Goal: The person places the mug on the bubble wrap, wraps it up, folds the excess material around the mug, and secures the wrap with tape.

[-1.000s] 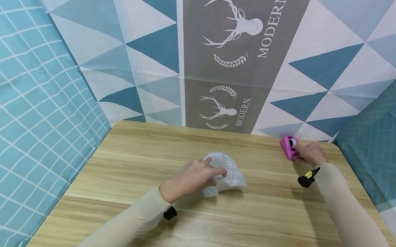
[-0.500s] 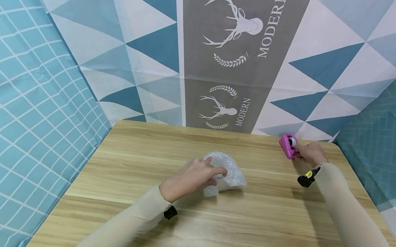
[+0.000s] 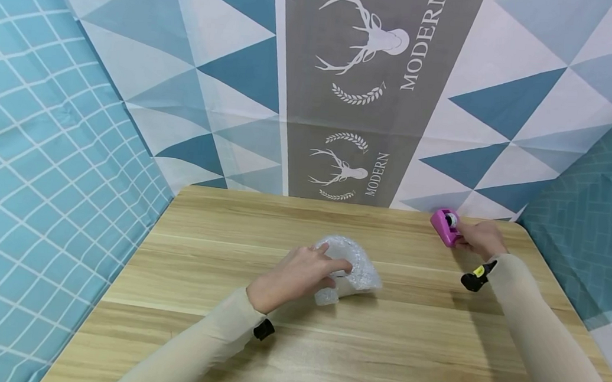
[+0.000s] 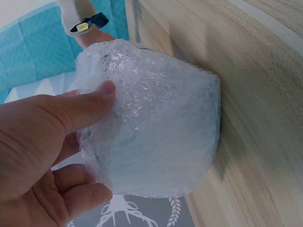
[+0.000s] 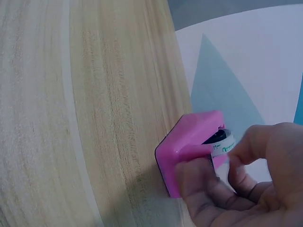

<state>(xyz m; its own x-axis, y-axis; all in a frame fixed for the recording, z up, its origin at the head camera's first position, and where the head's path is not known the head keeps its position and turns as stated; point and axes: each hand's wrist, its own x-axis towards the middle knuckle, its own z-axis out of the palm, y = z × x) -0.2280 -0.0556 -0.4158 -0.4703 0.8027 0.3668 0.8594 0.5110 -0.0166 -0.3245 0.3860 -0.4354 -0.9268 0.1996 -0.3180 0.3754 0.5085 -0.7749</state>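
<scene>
My left hand (image 3: 297, 276) holds a bundle (image 3: 362, 272) of clear bubble wrap standing on the table. In the left wrist view the thumb (image 4: 94, 106) lies across the near face of the bubble-wrapped bundle (image 4: 161, 123), with other fingers around its edge; what the wrap encloses is hidden. At the far right, my right hand (image 3: 481, 237) is at a pink tape dispenser (image 3: 442, 229). The right wrist view shows curled fingers against the front of the dispenser (image 5: 184, 142) and the thumb close to the tape roll (image 5: 222, 144).
The wooden table (image 3: 406, 352) reaches back to a patterned cloth wall (image 3: 238, 91), with the dispenser close to that back edge. Blue grid cloth (image 3: 38, 137) stands along the left side and teal cloth (image 3: 592, 217) along the right.
The tape dispenser has shifted very slightly left at my right hand. My left hand and the wrapped bundle keep their place.
</scene>
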